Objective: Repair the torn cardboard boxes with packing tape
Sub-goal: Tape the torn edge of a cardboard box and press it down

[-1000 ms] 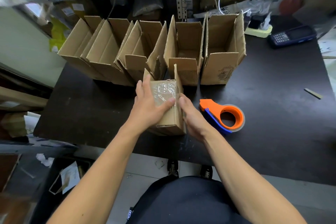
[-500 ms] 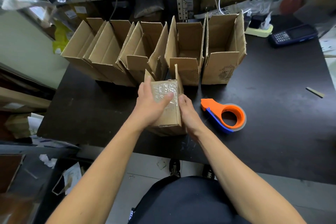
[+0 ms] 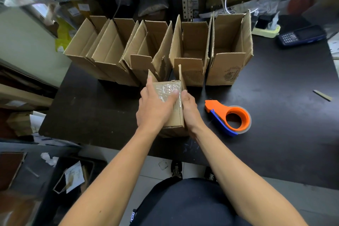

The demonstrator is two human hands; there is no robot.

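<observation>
Box (image 3: 174, 117) on worktop (image 3: 275, 134), long axis running away from body. Left hand (image 3: 156, 108) spread flat on taped top; right hand (image 3: 189, 108) cupping right side. Dispenser (image 3: 229, 117) just right, nearer right hand.

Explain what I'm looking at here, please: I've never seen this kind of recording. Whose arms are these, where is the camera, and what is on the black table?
There is no machine here. A person wears one wide-angle camera on the head, looking forward and down, so the two bare arms are the wearer's own.

The left hand lies on top of a small cardboard box, its fingers and thumb spread over a shiny patch of clear tape. The right hand presses against the box's right side. Whether either hand truly grips the box I cannot tell.

On the black table, right of the box, lies an orange and blue tape dispenser, untouched. Behind stands a row of open cardboard boxes, flaps up. At the far right is a dark handset with a keypad.
</observation>
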